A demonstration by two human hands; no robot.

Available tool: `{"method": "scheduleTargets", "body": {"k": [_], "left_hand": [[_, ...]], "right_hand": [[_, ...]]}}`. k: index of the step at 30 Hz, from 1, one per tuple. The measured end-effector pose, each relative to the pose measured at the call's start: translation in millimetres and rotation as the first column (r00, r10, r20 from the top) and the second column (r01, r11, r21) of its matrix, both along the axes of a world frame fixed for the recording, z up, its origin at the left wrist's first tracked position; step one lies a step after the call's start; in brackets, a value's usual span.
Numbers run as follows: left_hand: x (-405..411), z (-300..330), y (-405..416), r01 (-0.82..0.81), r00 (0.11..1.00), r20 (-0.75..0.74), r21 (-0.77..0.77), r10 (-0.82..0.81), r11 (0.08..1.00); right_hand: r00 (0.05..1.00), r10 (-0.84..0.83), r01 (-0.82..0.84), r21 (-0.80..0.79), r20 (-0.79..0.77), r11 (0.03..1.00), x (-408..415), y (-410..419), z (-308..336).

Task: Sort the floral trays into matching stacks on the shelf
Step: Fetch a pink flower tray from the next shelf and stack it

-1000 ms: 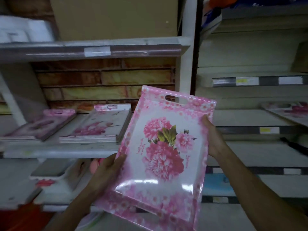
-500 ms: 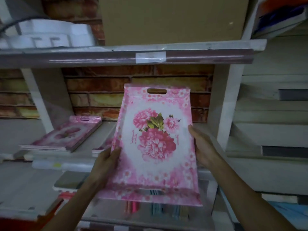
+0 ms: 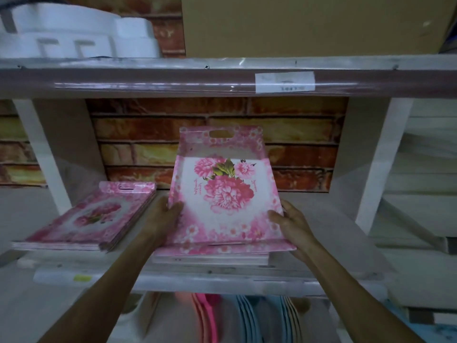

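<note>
Now both hands grip one pink peony tray (image 3: 223, 194) by its side edges, left hand (image 3: 162, 220) and right hand (image 3: 290, 225), over a low stack (image 3: 210, 258) on the shelf (image 3: 222, 276); another tray stack (image 3: 94, 219) lies just left.

The held tray (image 3: 223, 194) is white with deep pink peonies, olive-green leaves and a pink blossom border.

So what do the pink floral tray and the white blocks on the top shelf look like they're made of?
Tray: looks like glossy hard plastic, possibly melamine; printed flowers, moulded handle slot, faint sheen. White blocks: probably foam packing; matte, chunky, with moulded recesses.
</note>
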State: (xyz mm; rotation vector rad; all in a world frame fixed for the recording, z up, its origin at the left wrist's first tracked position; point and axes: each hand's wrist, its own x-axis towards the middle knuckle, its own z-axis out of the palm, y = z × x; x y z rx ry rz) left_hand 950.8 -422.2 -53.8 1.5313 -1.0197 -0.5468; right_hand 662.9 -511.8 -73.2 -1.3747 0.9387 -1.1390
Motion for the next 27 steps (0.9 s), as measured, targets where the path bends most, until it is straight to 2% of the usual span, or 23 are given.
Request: {"method": "scheduleTargets", "body": {"k": [3,7,11,20,27], "left_hand": [[15,6,-17,0.078,0.980,0.182,-0.009,-0.075,0.997],[34,-5,-43,0.027,0.925,0.377,0.076,-0.054,0.997],[44,-26,-58,-0.008,0.933,0.354,0.195,-0.063,0.981],[53,-48,-65,-0.002,0.923,0.376,0.211,-0.079,0.978],[69,-68,-60,-0.010,0.907,0.405,0.294,-0.115,0.956]], "right_hand": [[0.997,-0.043,0.043,-0.007,-0.071,0.999,12,-11,-3],[0.987,-0.086,0.088,0.005,-0.133,0.996,27,-22,-15],[0.978,-0.096,0.106,0.045,-0.187,0.993,34,-28,-26],[0.966,-0.083,0.107,0.085,-0.246,0.991,43,-35,-42],[0.937,-0.045,0.080,0.087,-0.346,0.993,51,-31,-52]]}}
